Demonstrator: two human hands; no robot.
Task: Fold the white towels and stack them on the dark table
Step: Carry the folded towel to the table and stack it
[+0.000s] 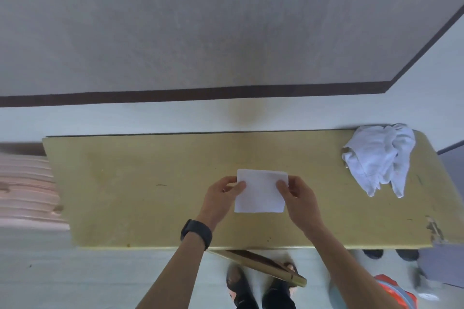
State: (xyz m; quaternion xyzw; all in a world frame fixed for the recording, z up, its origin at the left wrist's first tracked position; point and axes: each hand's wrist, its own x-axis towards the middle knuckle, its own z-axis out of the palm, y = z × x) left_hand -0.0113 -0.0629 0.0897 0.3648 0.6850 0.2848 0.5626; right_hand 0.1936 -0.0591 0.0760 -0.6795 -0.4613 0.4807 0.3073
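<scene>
both hands (261,198) pinch the folded towel (261,192) mid-table (125,183), edges clear.

A long yellowish table (125,195) lies mostly bare. From the folded towel (261,192) at its middle, the whole stretch toward 9 o'clock is open, and so is the strip toward 12 o'clock up to the wall. Toward 2 o'clock a crumpled heap of white towels (379,160) fills the far right corner. Both hands (221,198) (298,200) flank the folded towel at 9 and 3 o'clock.
</scene>
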